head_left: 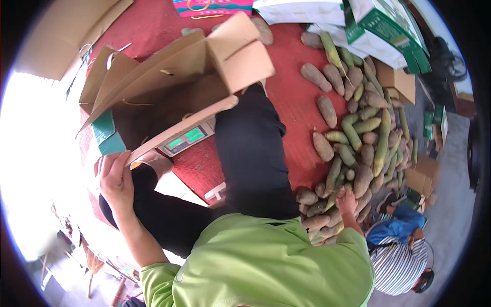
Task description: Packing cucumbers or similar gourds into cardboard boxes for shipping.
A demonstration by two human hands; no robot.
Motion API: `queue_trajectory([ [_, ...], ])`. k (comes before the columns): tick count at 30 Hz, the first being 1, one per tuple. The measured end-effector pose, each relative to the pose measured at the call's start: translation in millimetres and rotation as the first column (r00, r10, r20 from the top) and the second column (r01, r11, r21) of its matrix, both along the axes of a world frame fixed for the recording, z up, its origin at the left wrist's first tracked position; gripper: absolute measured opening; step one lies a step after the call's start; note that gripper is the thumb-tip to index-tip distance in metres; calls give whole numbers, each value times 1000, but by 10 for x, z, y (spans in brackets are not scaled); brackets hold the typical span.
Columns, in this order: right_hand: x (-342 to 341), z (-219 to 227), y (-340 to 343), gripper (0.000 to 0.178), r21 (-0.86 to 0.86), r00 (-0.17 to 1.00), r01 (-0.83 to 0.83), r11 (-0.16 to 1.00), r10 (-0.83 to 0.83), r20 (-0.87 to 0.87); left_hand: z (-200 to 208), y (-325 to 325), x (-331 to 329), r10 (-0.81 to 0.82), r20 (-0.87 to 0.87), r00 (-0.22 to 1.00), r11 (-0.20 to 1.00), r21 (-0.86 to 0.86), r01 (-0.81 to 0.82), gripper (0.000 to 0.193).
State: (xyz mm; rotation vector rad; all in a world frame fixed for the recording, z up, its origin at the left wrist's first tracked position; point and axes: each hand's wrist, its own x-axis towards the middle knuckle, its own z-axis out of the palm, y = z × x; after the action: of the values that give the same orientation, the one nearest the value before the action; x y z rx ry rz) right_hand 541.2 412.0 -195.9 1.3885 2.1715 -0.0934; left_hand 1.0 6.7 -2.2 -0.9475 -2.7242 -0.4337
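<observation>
My left hand [116,180] is closed on the near edge of an open cardboard carton [179,120], its fingers over the rim. The carton has raised flaps and a green-printed side, and its inside is dark. Against its near side shows a digital scale [186,139] with green lit displays. My right hand [348,203] reaches down to the right, touching a large heap of brown tubers [363,179]. Its fingers are partly lost among them, so their grip is unclear. Long green and yellow gourd-like vegetables [382,138] lie mixed into the heap.
A red mat [291,117] covers the floor between my legs and the heap. White and green boxes [383,30] stand at the far right, beside a small brown carton [399,84]. A person in a striped shirt [399,263] is close at the lower right. A large carton [61,36] stands far left.
</observation>
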Motion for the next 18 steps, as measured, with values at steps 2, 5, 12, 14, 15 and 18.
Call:
queue_trajectory([
  [2,-31,-55,37,59,61,985,107,992,-98,-140,23,21,-2,-10,6,1000,999,39,10,21],
  [5,-134,-179,159,56,-72,793,86,994,-112,-598,16,-38,-47,-19,-2,1000,999,26,19,19],
  [12,-2702,1169,91,55,-233,441,-268,935,-96,-893,70,-85,-51,-5,38,999,999,37,3,12],
  [14,-3293,1802,-141,56,-85,358,-321,943,37,-933,73,-11,-77,-40,20,999,999,36,39,16],
  [15,-3528,2053,-196,57,5,284,-413,911,134,-949,72,10,-80,-44,20,999,998,41,44,16],
  [18,-4178,2584,-439,59,150,83,-614,775,252,-964,77,-19,-55,-40,26,999,999,36,39,15],
])
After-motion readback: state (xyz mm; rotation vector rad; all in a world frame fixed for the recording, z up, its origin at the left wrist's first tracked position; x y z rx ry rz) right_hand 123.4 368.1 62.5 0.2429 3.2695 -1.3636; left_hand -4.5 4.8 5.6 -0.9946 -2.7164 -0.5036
